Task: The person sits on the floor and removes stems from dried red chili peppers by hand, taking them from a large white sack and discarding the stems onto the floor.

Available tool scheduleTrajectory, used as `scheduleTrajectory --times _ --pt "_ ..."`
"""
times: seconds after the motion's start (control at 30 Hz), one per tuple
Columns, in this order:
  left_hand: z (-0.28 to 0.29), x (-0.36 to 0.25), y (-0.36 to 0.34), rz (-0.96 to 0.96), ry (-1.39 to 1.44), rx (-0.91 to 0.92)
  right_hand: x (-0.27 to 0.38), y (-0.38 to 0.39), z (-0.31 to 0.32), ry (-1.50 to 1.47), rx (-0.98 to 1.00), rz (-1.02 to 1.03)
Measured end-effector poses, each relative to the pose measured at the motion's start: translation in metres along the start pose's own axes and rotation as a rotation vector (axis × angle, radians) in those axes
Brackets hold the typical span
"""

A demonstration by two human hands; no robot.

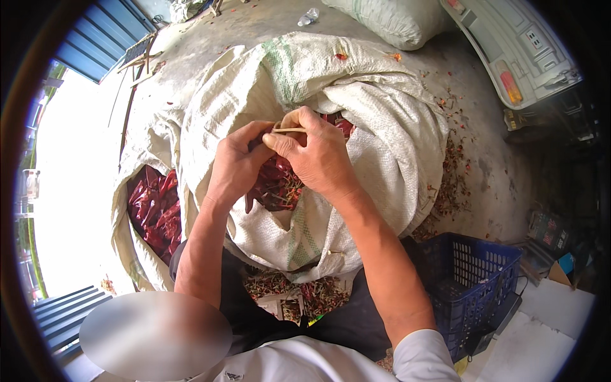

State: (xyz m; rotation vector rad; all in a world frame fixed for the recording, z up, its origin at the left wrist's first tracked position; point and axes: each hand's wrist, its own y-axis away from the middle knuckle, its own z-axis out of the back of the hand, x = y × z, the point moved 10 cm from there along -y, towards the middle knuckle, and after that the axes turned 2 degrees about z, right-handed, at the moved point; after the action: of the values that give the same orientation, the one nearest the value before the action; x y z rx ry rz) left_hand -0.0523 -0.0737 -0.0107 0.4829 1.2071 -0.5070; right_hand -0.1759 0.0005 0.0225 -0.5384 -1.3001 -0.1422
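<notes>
My left hand (237,160) and my right hand (321,156) meet above the mouth of a large white woven sack (388,134). Between the right thumb and fingers is a thin, pale tan, stem-like piece (289,130), its left end close to the left fingertips. The left fingers are bent and pressed together; what they grip, if anything, is hidden. Dried red chillies (275,181) with stems fill the sack's opening beneath both hands, partly covered by them.
On the left, a second white sack (121,223) holds more red chillies (156,210). A blue plastic basket (474,267) stands at the right. Loose stems (455,184) litter the concrete floor. A vehicle's rear door (515,51) stands far right; a full white sack (394,22) lies behind.
</notes>
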Motion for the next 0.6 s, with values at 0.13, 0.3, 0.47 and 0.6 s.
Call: scheduleTrajectory --times 0.13,0.3,0.47,0.6 --pt "-0.010 -0.029 0.008 -0.148 -0.343 -0.029 0.012 0.002 0.010 0.399 -0.050 0.127" --pt "-0.010 -0.040 0.017 -0.227 -0.462 -0.120 0.020 0.003 0.009 0.591 -0.038 0.044" --pt "-0.003 -0.034 0.020 -0.180 -0.191 -0.161 0.025 0.003 0.007 0.367 -0.054 0.185" --pt "-0.010 -0.014 0.018 0.010 0.121 0.038 0.032 0.004 0.006 0.384 -0.062 0.306"
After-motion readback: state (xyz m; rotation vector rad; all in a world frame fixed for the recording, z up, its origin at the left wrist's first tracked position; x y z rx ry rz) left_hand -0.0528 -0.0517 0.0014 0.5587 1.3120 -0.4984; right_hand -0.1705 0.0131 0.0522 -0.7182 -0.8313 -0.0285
